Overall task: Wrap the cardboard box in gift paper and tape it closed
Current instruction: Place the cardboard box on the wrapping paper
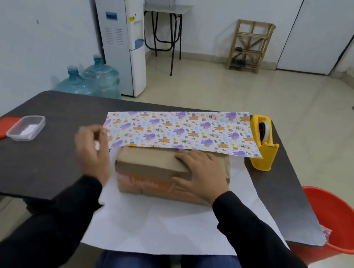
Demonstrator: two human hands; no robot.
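In the head view, the left hand [92,149] is smeared by motion blur; its fingers are seen curled on the near-left corner of the gift paper [184,128], but the finer detail of the grip cannot be made out. The far part of the paper is folded toward the person so that its printed side faces up, while the white underside is spread beneath the cardboard box [153,167] and is draped over the near edge of the dark table [25,154]. The box is set on the paper near the table's middle, and its far edge is covered by the printed flap. The right hand [201,176] is laid flat on the box's top with fingers straight and the thumb down the front face; nothing is gripped by it. A yellow tape dispenser [263,144] stands at the paper's right end. At the left, something white, too small to identify, is held in a clear plastic container [27,127], with a red lid [0,126] lying touching it. A red bucket [340,224] is partly hidden by the table's right corner; a scrap of patterned paper shows at its rim.
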